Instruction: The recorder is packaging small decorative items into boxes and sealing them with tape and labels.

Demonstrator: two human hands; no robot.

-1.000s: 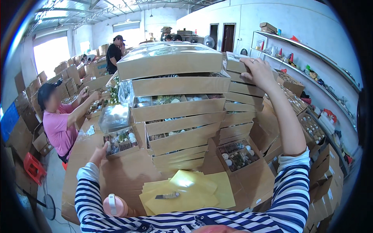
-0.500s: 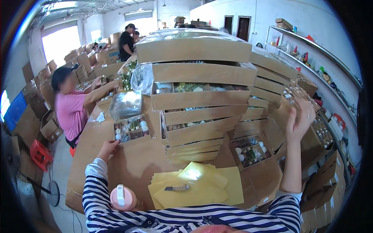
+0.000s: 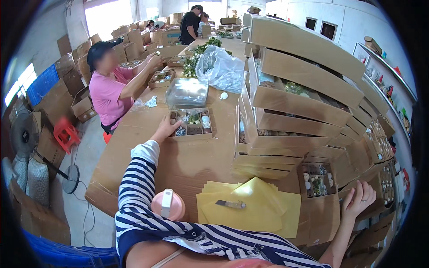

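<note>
My left hand (image 3: 166, 129) rests on the cardboard-covered table, its fingers touching the left edge of a shallow brown box (image 3: 191, 123) with compartments of small items. My right hand (image 3: 359, 200) hangs open at the right, beside the low cardboard boxes, holding nothing. Between my arms lie yellow sheets (image 3: 248, 207) with a small blade tool (image 3: 230, 204) on top. A pink cup with a white lid (image 3: 167, 204) stands close to my chest.
A tall leaning stack of brown trays (image 3: 298, 98) fills the right side. An open filled box (image 3: 317, 179) sits by its foot. A clear plastic lid (image 3: 187, 92) and a plastic bag (image 3: 220, 68) lie farther back. A person in pink (image 3: 109, 91) works at the left; others stand behind.
My right hand came down from the top of the tray stack to the table's right edge. My left hand reached forward to the compartment box. The view has tilted down and left.
</note>
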